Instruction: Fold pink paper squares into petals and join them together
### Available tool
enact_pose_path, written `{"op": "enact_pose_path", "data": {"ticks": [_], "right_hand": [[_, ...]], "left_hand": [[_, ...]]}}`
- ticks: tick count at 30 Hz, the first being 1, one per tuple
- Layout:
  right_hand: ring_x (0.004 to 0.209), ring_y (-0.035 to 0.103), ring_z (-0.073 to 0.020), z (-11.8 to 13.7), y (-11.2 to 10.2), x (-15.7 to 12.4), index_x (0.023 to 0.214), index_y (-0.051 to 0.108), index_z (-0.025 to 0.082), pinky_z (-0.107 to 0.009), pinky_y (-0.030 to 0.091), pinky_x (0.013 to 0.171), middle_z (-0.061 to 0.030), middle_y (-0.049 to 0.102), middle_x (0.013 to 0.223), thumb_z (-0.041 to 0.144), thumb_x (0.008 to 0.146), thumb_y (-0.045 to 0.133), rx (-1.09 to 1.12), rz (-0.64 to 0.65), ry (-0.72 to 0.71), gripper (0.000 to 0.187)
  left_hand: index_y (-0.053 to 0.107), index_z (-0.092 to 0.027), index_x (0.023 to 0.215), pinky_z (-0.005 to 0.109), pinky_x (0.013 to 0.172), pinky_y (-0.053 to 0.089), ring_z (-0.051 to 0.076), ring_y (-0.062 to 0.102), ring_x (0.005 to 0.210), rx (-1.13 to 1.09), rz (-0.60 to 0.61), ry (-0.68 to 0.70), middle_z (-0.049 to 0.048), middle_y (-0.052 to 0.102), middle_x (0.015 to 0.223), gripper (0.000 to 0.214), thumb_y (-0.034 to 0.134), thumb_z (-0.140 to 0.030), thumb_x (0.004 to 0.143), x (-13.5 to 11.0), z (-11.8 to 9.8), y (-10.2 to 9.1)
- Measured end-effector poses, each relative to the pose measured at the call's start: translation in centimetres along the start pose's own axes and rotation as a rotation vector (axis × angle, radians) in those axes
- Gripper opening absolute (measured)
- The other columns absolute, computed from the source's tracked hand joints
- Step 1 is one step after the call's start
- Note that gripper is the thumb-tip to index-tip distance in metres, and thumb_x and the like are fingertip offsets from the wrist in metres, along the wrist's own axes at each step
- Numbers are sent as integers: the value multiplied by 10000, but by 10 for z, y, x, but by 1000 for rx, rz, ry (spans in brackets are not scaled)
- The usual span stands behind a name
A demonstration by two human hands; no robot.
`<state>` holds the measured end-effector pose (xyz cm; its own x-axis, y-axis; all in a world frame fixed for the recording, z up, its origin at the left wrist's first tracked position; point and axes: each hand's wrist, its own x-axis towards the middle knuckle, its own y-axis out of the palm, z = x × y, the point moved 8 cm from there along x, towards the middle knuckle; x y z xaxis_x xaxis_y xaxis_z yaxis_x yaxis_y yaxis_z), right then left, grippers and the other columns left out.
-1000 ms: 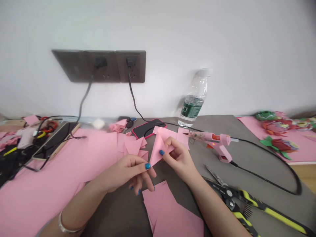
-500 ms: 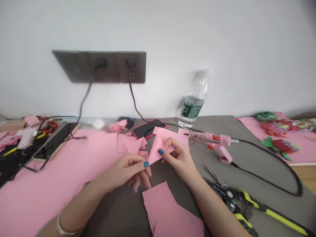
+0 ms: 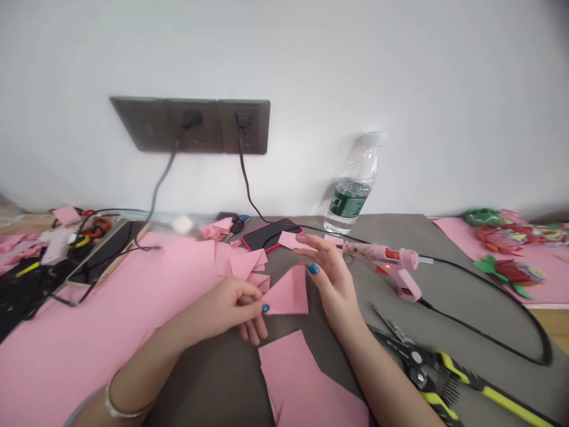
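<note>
The left hand (image 3: 224,305) pinches the near corner of a folded pink paper triangle (image 3: 288,292) between thumb and fingertips, holding it just above the grey counter (image 3: 466,279). The forearm lies low across the pink sheets. The right hand (image 3: 333,277) hovers just beside the paper's far edge, fingers spread and holding nothing. This looks like a folding step, and sharpening the crease would call for that free hand to press the paper flat. Loose pink squares (image 3: 302,373) lie nearer, and a glue gun (image 3: 393,265) rests to the right.

Left hand (image 3: 231,305) pinching folded pink paper (image 3: 288,293), right hand (image 3: 331,276) spread just beside it, glue gun (image 3: 391,264) near
</note>
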<state>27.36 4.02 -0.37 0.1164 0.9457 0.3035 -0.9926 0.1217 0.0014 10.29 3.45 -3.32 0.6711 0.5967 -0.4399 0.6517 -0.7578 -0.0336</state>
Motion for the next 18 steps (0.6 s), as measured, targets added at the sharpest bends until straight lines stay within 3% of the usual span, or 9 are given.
{"op": "enact_pose_path", "data": {"ticks": [3,6,9,11,15,18], "right_hand": [[863,690,-232,-1,17,-3,1048,683,224,-341,549,741,-102,726,1041,557,899,620,-27,232,45,370],[788,672,-213,-5,31,-9,916,718,204,-315,520,702,-64,732,854,455,878,687,-59,388,108,256],[692,604,-173,-10,33,-12,919,696,191,-271,446,588,-47,692,797,421,898,659,-54,369,191,234],[651,543,-150,-11,36,-13,894,667,185,-259,395,559,-30,651,771,415,895,658,-52,391,214,230],[606,398,-124,-6,42,-16,751,543,193,-258,306,546,25,480,679,419,923,609,-99,442,181,292],[597,333,-128,-4,42,-17,705,432,211,-264,266,542,42,369,657,438,987,492,-145,411,149,367]], "left_hand": [[588,-160,730,214,517,507,121,669,501,43,86,-42,58,770,714,273,594,-344,932,-5,2,3],[639,-161,809,201,491,475,111,626,499,18,-93,69,11,710,655,210,650,-355,888,-5,-10,-14],[665,-163,824,216,550,500,122,609,570,-73,-382,263,-7,649,647,219,705,-377,835,-9,-26,-37],[682,-166,825,226,584,514,133,604,627,-118,-490,320,-2,639,691,216,713,-380,825,-10,-29,-41],[698,-171,826,224,606,518,141,594,667,-56,-510,329,9,645,745,163,671,-328,858,-9,-29,-28],[703,-178,864,237,650,532,154,626,697,-26,-476,315,15,674,770,137,635,-295,883,-8,-26,-17]]}}
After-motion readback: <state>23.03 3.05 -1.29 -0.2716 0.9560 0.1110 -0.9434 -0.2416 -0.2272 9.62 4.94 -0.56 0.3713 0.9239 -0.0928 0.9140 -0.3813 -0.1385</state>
